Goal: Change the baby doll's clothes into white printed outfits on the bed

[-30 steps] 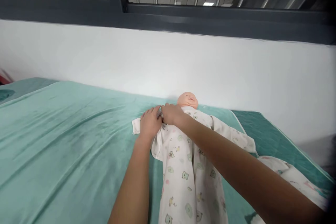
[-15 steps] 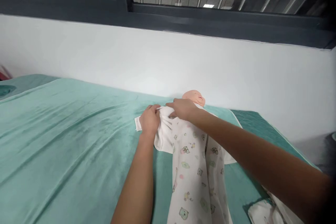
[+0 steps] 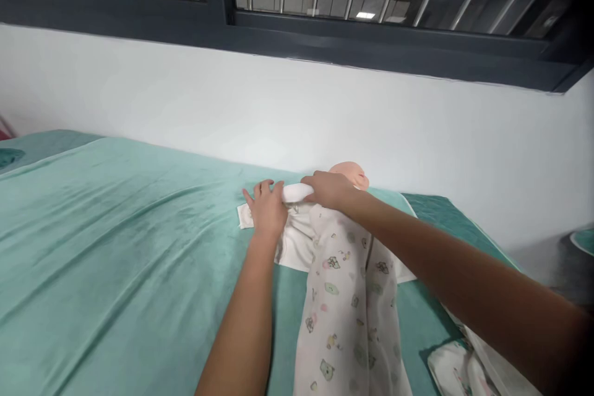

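A baby doll lies on the green cloth, its pinkish head (image 3: 350,173) turned toward the wall. White printed clothing (image 3: 338,297) with small bears covers its body and runs down toward me. My left hand (image 3: 269,207) is at the doll's sleeve, thumb and index pressed at one end of a smooth white part (image 3: 297,192), the other fingers spread. At the other end of that white part, my right hand (image 3: 327,189) has its fingers closed on it. A white cuff (image 3: 245,215) sticks out left of my left hand. Fabric under both hands is partly hidden.
The wrinkled green cloth (image 3: 139,247) spreads far to the left. Behind it rises a white wall (image 3: 278,111) below a dark window frame (image 3: 371,43) with metal bars outside. Bunched printed fabric (image 3: 452,365) lies at the lower right, partly under my right forearm.
The fingers of my left hand have spread. The white part between my hands is smoother and more exposed, and my right hand has shifted slightly right.
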The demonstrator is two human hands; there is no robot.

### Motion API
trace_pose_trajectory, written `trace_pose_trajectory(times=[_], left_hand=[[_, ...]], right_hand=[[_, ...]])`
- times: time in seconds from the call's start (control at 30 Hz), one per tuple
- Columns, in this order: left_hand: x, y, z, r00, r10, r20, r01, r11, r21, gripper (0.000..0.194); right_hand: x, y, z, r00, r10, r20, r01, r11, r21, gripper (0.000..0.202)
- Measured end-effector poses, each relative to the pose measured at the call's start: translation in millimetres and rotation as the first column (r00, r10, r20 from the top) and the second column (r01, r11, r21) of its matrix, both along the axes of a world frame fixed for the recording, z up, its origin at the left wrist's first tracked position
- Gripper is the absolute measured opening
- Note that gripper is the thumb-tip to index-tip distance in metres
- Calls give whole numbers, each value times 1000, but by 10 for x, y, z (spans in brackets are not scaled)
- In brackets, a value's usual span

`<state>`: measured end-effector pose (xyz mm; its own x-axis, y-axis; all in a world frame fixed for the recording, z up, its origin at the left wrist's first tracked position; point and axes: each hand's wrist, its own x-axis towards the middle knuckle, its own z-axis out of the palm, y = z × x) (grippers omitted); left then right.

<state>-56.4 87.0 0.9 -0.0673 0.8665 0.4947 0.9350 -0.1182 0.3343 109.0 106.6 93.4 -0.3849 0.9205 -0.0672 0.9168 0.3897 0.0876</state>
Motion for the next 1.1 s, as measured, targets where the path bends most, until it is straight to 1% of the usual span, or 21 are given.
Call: trace_pose_trajectory(times=[0.13,0.23,0.3,0.33,0.37,0.43,0.47,0.5,0.53,0.57,0.63,0.67,0.7,0.73,0.8,0.83,0.87,0.93,1.0,1.07,1.1], left_hand=[[92,42,0,986,-159,-54,151,980,-128,51],[80,53,-6,983,-174,-66,159,970,-184,45],[38,42,-12,988,-134,-76,119,977,-174,44],[13,35,-17,991,-110,-78,95,981,-168,43],[-12,29,-23,994,-83,-77,69,984,-164,43],[-52,24,-37,996,-41,-75,28,985,-168,42],[-64,26,-43,997,-31,-76,17,985,-173,43],[-70,29,-45,997,-27,-78,13,984,-178,45],[-70,32,-43,996,-32,-78,17,983,-183,48],[-65,31,-35,996,-41,-74,27,983,-184,53],[-39,2,6,996,-74,-45,65,982,-175,64],[-18,-31,39,994,-108,-17,104,980,-172,68],[10,-77,80,987,-159,22,161,973,-166,71],[48,-136,129,973,-220,72,229,961,-156,70],[164,-269,247,923,-334,190,359,926,-117,61],[246,-331,313,894,-379,238,409,908,-90,55],[348,-380,383,869,-416,268,447,892,-65,48],[605,-420,527,837,-488,248,514,856,-54,40],[923,-373,662,814,-567,124,580,804,-130,37],[1269,-260,769,758,-646,-86,594,740,-315,35],[1439,-193,808,710,-676,-196,559,711,-427,33]], right_hand=[[-210,48,-161,999,34,-22,-34,999,-24,38],[-166,-7,-147,998,31,-57,-33,999,-40,43],[13,-117,-141,985,4,-173,-8,1000,-24,48],[145,-190,-167,955,-28,-295,29,1000,-2,50],[300,-268,-223,897,-57,-439,81,996,34,50],[644,-419,-432,749,-150,-645,274,957,95,47],[815,-481,-578,692,-199,-694,373,922,107,47],[974,-531,-739,671,-247,-699,444,889,113,47],[1113,-568,-900,685,-278,-673,488,861,142,47],[1230,-593,-1047,728,-276,-627,482,857,183,47],[1394,-614,-1261,751,-267,-604,496,832,249,49],[1450,-614,-1318,734,-263,-627,506,827,246,49],[1494,-608,-1344,684,-264,-680,531,819,217,50],[1531,-598,-1348,606,-267,-749,561,811,165,51],[1590,-574,-1323,411,-270,-871,611,790,43,52],[1614,-561,-1309,336,-268,-903,626,780,1,52],[1633,-549,-1300,298,-267,-916,635,772,-18,51],[1653,-531,-1296,325,-280,-903,652,758,-1,48],[1651,-526,-1294,386,-343,-856,701,713,31,45],[1636,-536,-1276,415,-429,-802,754,655,40,41],[1628,-545,-1260,416,-462,-783,769,638,33,40]])
